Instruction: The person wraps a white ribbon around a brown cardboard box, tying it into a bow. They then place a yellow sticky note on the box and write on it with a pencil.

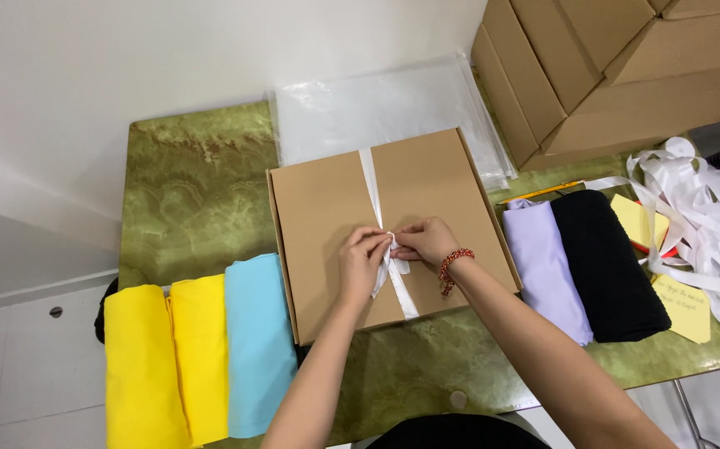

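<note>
Atop flat cardboard box, left hand, right hand pinch satin ribbon.

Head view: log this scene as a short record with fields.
surface: green marbled table
centre: flat brown cardboard box wrapped with white ribbon
left hand: pinching the ribbon at the knot
right hand: pinching the ribbon, red bead bracelet on wrist
left of box: two yellow cloths, one light blue cloth
right of box: lilac cloth, black cloth, loose ribbon pile
</note>
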